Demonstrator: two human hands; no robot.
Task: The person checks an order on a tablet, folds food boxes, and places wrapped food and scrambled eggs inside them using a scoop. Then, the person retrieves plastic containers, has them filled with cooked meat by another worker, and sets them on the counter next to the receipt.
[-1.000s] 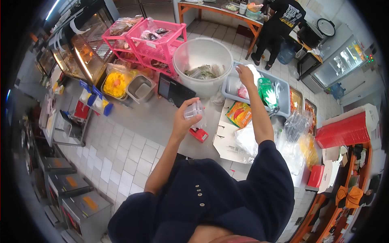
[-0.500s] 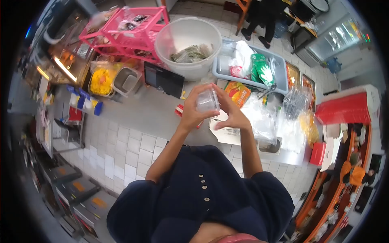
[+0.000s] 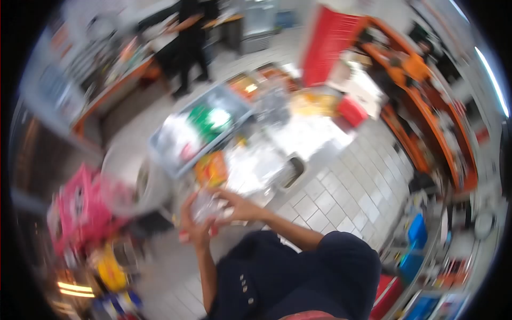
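From the left it's our pink plastic rack [image 3: 82, 208], then the bench [image 3: 162, 256], our left hand [image 3: 196, 225] cupping a clear plastic container [image 3: 204, 207], our right hand [image 3: 232, 206] curved beside it (too blurry to tell its grip), so looks picked up, not set down yet.

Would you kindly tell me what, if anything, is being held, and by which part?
A clear plastic container, held by its side in the left hand; the right hand is at the opposite side, its contact blurred.
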